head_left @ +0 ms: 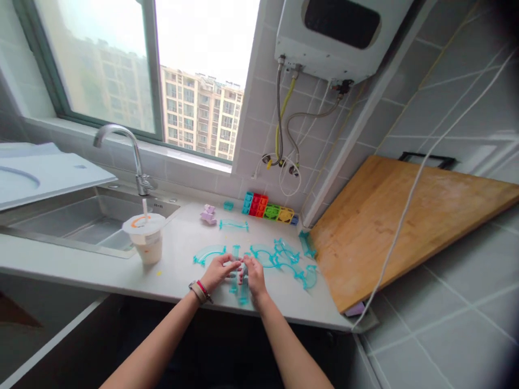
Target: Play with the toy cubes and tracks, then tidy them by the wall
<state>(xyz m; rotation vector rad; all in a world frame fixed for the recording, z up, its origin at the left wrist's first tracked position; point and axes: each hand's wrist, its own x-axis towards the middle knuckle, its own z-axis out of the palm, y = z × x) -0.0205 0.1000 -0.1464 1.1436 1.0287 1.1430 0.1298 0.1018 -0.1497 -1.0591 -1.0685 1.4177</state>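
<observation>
My left hand [219,272] and my right hand [253,276] meet over the countertop, fingertips pinched close together. Something small and greyish seems to be between them, but the fingers cover it. Under and beside the hands lie two straight translucent teal track pieces, one by the left fingers [233,288] and one by the right hand [243,296]. A curved teal track piece [209,253] rests left of the hands. To the right, several curved teal pieces [286,256] lie clustered, some linked or overlapping. A straight teal piece [234,225] is farther back.
Purple blocks [208,214] and a row of coloured blocks [263,206] stand near the back wall. A lidded drink cup [146,240] with a straw stands beside the sink [97,221]. A wooden board [389,227] leans at right, with a white cable [405,210] hanging across it.
</observation>
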